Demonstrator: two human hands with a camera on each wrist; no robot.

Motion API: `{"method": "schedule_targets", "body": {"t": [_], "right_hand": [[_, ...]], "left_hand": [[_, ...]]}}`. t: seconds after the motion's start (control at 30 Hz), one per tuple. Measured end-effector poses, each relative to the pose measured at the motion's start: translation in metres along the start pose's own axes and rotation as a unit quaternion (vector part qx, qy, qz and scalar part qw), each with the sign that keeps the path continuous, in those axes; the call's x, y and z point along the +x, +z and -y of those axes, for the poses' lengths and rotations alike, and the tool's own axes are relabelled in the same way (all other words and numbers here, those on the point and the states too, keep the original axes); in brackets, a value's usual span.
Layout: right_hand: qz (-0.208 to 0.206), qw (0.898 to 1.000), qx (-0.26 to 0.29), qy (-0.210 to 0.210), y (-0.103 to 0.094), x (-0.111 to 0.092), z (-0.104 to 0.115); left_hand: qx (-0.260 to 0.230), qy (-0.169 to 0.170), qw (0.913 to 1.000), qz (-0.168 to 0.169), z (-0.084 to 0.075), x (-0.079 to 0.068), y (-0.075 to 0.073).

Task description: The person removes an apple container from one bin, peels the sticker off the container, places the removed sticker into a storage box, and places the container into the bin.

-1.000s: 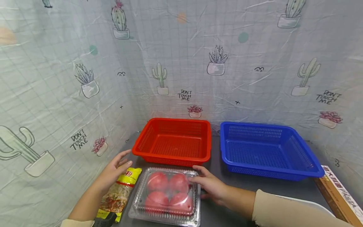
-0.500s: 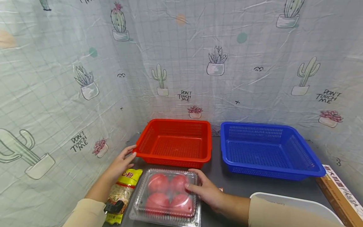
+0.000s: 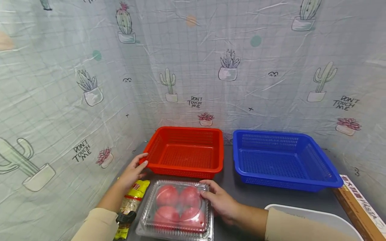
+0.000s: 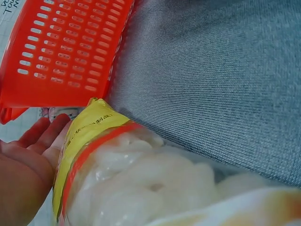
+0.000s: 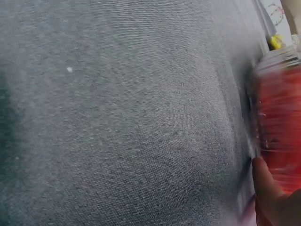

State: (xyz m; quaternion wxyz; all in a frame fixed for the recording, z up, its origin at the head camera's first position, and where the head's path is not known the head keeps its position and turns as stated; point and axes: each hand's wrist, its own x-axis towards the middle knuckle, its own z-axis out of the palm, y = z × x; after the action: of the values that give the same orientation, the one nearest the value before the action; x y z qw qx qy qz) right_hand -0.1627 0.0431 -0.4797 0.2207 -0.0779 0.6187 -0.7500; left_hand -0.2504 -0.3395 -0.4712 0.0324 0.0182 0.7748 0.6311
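My left hand (image 3: 132,170) is at the front left corner of the red basket (image 3: 184,170), fingertips right at its rim; the left wrist view shows the palm and extended fingers (image 4: 40,134). Below that forearm lies a yellow-topped bag (image 3: 138,189) with pale contents showing through its clear part (image 4: 155,183). My right hand (image 3: 223,202) holds the far right corner of a clear plastic clamshell box (image 3: 146,214), thumb at the lid, index finger along the far edge. Several round red fruits (image 3: 167,195) fill the box. In the right wrist view the box (image 5: 280,117) is blurred.
A blue basket (image 3: 283,182) stands right of the red one. A white tub (image 3: 316,214) sits partly hidden under my right sleeve, and a brown pasta box (image 3: 359,207) lies along the right side. Cactus-print sheeting (image 3: 193,60) walls the grey tabletop (image 3: 256,197).
My left hand has moved forward and right to the red basket's corner. My right hand has closed in on the box's corner. Box and baskets stay in place.
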Motion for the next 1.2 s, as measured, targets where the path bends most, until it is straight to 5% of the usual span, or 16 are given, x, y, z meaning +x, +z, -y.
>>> {"method": "schedule_targets", "body": {"t": [0.17,0.37,0.77,0.93,1.2], "right_hand": [[-0.033,0.999,-0.011,-0.010,-0.002,-0.003,0.005],[-0.021,0.999,-0.018,0.040,-0.012,-0.014,0.026],[0.007,0.998,-0.039,0.049,-0.027,-0.015,0.113],[0.000,0.999,-0.026,0.035,-0.031,0.006,0.152],[0.002,0.999,-0.016,0.040,-0.033,0.071,0.187]], "left_hand": [[0.000,-0.005,1.0000,0.006,-0.002,-0.002,0.000],[-0.002,-0.008,0.9999,0.008,-0.002,-0.003,0.000],[-0.018,-0.017,0.9993,-0.027,-0.005,-0.007,0.006],[-0.033,-0.028,0.9980,-0.045,-0.008,-0.004,0.011],[-0.058,-0.031,0.9962,-0.057,-0.009,-0.003,0.018]]}}
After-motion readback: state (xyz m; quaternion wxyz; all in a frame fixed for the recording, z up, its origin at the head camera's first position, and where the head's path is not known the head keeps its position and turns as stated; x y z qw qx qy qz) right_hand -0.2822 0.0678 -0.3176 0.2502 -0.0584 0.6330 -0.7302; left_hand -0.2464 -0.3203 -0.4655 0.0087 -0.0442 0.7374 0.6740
